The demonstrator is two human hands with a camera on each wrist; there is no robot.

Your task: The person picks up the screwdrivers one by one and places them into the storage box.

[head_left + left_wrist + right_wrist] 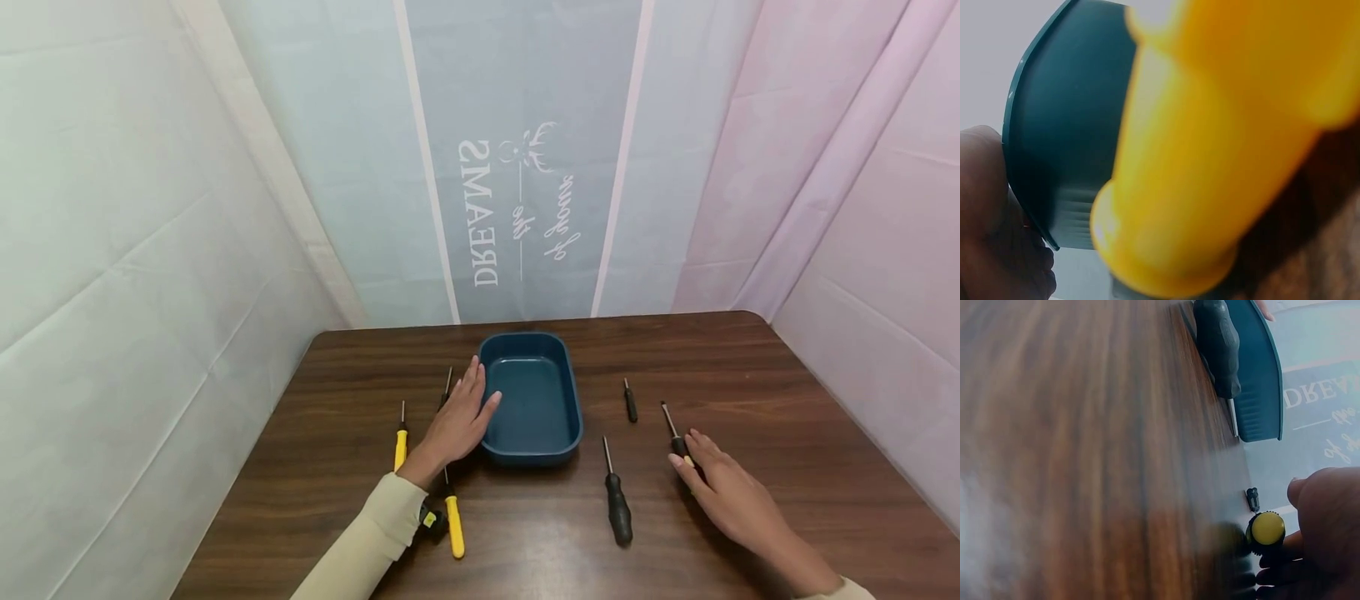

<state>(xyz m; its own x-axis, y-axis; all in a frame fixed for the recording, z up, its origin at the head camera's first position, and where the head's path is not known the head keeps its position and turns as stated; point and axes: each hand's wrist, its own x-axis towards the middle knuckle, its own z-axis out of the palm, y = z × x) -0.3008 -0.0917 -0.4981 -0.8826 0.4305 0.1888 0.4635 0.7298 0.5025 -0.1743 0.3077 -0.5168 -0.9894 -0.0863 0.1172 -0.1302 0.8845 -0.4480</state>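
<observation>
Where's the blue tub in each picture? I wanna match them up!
Head view: the blue tub is just below the middle, beside the left hand.
Left wrist view: left half, partly behind a blurry yellow handle.
Right wrist view: upper right, partly behind a black screwdriver.
Shared landmark: the brown wooden table.

Glossy wood-grain table [540, 533], smooth plastic-looking tray [529, 408], metal screwdriver shafts [608, 454]
</observation>
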